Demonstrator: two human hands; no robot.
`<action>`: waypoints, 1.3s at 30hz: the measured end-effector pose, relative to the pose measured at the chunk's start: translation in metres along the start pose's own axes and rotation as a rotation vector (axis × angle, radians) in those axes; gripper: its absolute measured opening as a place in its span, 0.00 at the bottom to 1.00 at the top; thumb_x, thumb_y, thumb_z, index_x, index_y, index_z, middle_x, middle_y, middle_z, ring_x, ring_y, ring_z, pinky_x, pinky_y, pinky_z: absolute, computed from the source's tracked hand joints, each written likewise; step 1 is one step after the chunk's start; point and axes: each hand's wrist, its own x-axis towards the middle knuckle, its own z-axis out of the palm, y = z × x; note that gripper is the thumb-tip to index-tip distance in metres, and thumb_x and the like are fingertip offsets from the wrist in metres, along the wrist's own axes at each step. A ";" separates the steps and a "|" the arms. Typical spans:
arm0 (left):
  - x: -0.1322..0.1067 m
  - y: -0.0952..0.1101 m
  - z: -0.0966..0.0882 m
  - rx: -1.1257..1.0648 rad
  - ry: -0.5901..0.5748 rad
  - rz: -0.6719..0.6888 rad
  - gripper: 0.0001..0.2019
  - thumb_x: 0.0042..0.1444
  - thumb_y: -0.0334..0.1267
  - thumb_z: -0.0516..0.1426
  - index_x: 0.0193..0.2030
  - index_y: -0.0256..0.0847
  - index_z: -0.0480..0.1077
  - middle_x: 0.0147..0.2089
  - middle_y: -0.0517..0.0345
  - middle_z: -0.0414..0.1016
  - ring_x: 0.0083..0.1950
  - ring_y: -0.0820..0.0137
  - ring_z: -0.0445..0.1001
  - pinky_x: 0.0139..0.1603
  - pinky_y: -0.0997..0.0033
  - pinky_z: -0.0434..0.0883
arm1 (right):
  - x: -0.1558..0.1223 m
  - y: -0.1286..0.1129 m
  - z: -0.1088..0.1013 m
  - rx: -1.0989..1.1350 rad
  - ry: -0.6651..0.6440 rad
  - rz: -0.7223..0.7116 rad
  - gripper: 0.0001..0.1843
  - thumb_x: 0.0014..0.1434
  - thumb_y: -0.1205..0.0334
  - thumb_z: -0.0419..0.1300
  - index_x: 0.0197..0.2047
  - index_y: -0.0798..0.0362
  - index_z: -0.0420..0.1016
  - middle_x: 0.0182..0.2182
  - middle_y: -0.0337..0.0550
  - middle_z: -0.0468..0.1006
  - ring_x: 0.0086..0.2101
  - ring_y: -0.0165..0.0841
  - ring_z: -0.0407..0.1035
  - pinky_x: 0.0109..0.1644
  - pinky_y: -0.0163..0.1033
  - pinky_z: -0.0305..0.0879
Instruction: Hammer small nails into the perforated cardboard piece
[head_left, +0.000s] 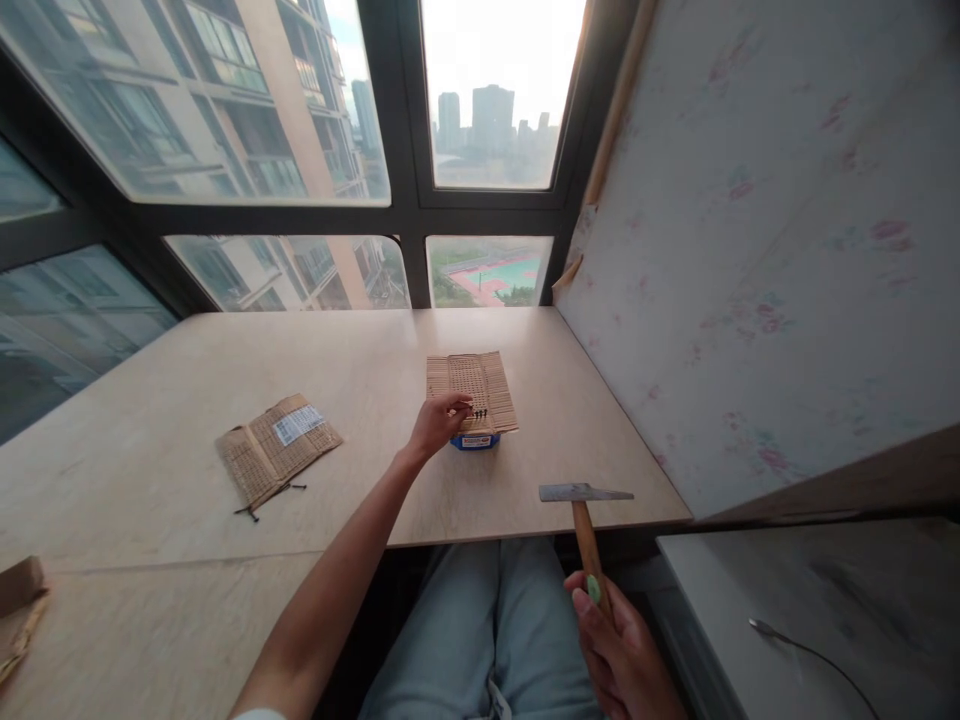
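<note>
No wording is coming through legibly. A white label (298, 424) is lying across the flat cardboard piece (259, 465) on the left, its dark printing blurring too much to make out. A smaller pale label (477, 441) is showing on the front of the blue container (456, 442) beneath the ridged cardboard (496, 380), its lettering also defying reading. A green sticker (593, 588) is marking the hammer (586, 540) handle, equally unreadable

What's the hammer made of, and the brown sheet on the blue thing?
Hammer: its head seems metal, perhaps steel, from the dull grey sheen; its handle looks like smooth wood, being warm brown. Brown sheet: probably matte corrugated cardboard, since parallel ridges line its surface.
</note>
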 end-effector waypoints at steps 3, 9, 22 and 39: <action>0.000 0.002 0.000 -0.020 -0.023 -0.006 0.08 0.53 0.31 0.61 0.41 0.40 0.78 0.39 0.54 0.83 0.40 0.65 0.82 0.45 0.65 0.78 | 0.001 -0.012 0.010 -0.040 -0.024 0.019 0.35 0.47 0.31 0.65 0.46 0.51 0.66 0.13 0.21 0.48 0.14 0.18 0.33 0.11 0.24 0.36; -0.005 0.005 -0.002 0.119 0.015 0.003 0.08 0.54 0.30 0.60 0.40 0.42 0.78 0.42 0.54 0.83 0.44 0.65 0.81 0.47 0.66 0.76 | 0.003 -0.041 0.024 -0.119 -0.119 0.096 0.34 0.50 0.31 0.63 0.46 0.51 0.63 0.13 0.20 0.50 0.13 0.19 0.36 0.10 0.24 0.40; -0.010 0.004 -0.009 0.212 -0.045 0.071 0.11 0.58 0.31 0.59 0.46 0.43 0.77 0.42 0.53 0.83 0.43 0.64 0.80 0.48 0.63 0.74 | 0.052 -0.108 0.053 -0.188 -0.189 -0.027 0.29 0.54 0.33 0.61 0.44 0.50 0.62 0.17 0.21 0.52 0.12 0.19 0.39 0.08 0.23 0.43; -0.007 0.009 -0.012 0.274 -0.125 0.062 0.12 0.60 0.33 0.57 0.49 0.44 0.76 0.44 0.53 0.83 0.44 0.64 0.80 0.48 0.64 0.74 | 0.062 -0.103 0.065 -0.122 -0.190 0.018 0.27 0.54 0.36 0.62 0.42 0.50 0.62 0.18 0.22 0.52 0.13 0.18 0.40 0.09 0.23 0.43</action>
